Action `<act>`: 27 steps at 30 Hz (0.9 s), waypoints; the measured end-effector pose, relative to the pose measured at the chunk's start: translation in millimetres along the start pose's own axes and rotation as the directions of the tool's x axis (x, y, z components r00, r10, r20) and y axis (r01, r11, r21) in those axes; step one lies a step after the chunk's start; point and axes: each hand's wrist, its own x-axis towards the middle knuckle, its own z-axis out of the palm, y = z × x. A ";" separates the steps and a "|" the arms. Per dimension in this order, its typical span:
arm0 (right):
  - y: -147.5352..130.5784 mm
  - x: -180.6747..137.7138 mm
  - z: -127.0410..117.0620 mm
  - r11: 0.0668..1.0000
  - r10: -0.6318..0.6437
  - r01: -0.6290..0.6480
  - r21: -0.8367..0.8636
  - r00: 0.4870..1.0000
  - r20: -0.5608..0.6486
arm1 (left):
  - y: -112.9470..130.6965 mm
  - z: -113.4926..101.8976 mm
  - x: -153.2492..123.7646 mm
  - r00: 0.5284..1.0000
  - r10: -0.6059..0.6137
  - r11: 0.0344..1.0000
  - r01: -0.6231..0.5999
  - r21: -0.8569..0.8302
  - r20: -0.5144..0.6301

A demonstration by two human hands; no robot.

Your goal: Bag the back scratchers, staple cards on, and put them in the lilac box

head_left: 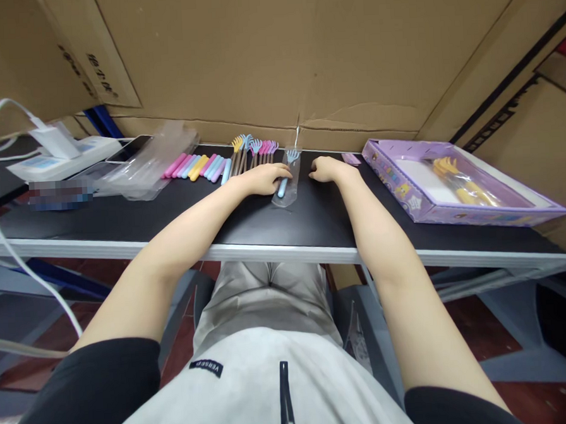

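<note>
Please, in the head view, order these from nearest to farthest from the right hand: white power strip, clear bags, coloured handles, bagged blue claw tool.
Nearest to the right hand first:
1. Bagged blue claw tool, between the two hands.
2. Coloured handles, left of the left hand.
3. Clear bags, further left, beside the handles.
4. White power strip, at the far left.

Bagged claw (282, 187), handles (199, 168) on black table (265, 230)

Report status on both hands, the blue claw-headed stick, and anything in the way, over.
Left hand at edge of clear bag; right hand apart, to its right. Blue claw-headed stick inside bag. No obstruction seen.
</note>
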 end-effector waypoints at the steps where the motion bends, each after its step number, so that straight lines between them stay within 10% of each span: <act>1: -0.4 0.1 0.2 1.000 -0.006 0.006 -0.001 1.000 -0.001 | 0.1 -0.4 0.3 1.000 -0.008 1.000 0.008 -0.002 0.013; 27: 33.2 23.1 21.7 0.937 0.199 -0.109 0.332 0.948 -0.248 | -9.0 -6.9 -0.7 0.994 -0.009 0.989 -0.008 -0.148 -0.112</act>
